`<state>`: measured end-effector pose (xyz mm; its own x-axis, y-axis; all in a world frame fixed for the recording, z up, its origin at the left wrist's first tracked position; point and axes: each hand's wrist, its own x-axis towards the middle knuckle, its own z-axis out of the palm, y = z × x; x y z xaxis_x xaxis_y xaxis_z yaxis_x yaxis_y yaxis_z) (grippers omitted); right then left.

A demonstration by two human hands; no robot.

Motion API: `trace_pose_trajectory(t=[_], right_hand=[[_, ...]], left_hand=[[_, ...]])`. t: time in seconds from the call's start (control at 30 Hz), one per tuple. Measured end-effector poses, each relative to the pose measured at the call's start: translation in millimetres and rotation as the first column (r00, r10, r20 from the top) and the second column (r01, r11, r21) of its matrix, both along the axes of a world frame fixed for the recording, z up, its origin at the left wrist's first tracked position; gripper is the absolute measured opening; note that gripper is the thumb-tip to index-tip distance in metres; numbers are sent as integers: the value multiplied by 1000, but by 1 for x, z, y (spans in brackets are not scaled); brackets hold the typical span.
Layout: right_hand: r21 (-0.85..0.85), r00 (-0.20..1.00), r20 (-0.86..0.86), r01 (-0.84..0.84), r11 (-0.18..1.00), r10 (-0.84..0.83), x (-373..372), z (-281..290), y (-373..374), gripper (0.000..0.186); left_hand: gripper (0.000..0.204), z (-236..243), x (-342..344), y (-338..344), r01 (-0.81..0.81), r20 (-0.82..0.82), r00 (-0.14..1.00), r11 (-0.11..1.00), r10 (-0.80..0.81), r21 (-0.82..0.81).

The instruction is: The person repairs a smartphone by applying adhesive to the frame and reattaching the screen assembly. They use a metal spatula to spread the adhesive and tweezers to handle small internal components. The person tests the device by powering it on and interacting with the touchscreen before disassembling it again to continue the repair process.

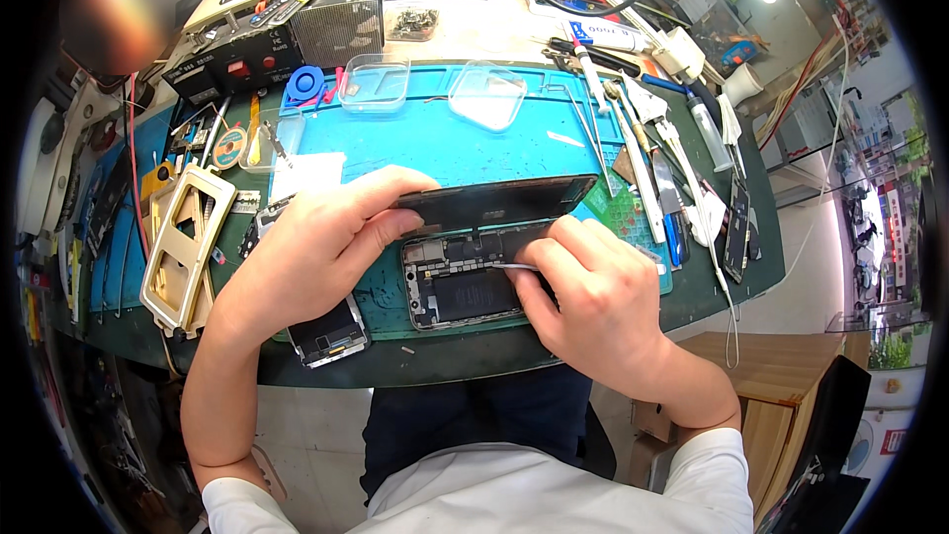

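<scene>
An opened smartphone [420,311] lies on the mat in front of me, its black battery [474,294] and small circuit parts bare. My left hand [321,247] pinches the left end of the phone's dark screen panel [494,204] between thumb and fingers. The panel is tilted up along the phone's far side. Over the right part of the body, my right hand [603,292] is closed on thin metal tweezers [506,266], whose tip reaches the parts above the battery. Most of the tweezers is hidden by the fingers. Beside my left wrist lies another phone part [331,336].
Two clear plastic trays [376,84] sit at the back of the blue mat [410,143]. Tweezers, a knife and other tools crowd the right side [643,178]. At left are a beige metal frame [156,282] and solder reel [229,146]; behind, a black box device [242,64].
</scene>
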<state>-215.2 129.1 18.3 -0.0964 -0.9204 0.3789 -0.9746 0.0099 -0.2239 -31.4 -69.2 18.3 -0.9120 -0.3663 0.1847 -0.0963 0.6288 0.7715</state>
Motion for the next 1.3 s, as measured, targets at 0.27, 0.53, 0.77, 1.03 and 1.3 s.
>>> trace_pose_trajectory(t=[0.27,0.53,0.77,1.03,1.3], right_hand=[[-20,999,34,-9,1000,9,0,-3,1,15],[-173,995,69,-57,983,70,-2,-14,-9,18],[-163,995,35,-83,983,89,-3,-14,-12,19],[-150,991,-67,-124,981,115,-7,-17,-12,19],[-151,990,11,-139,979,143,-11,-20,-14,19]], left_hand=[[23,-2,-1,-1,5,-19,1000,1000,-5,0],[24,1,0,-1,-3,-4,1000,1000,3,12],[24,1,0,0,-3,-1,1000,1000,3,22],[24,3,-1,0,-2,13,1000,1000,2,17],[24,2,0,0,-4,2,1000,1000,4,28]])
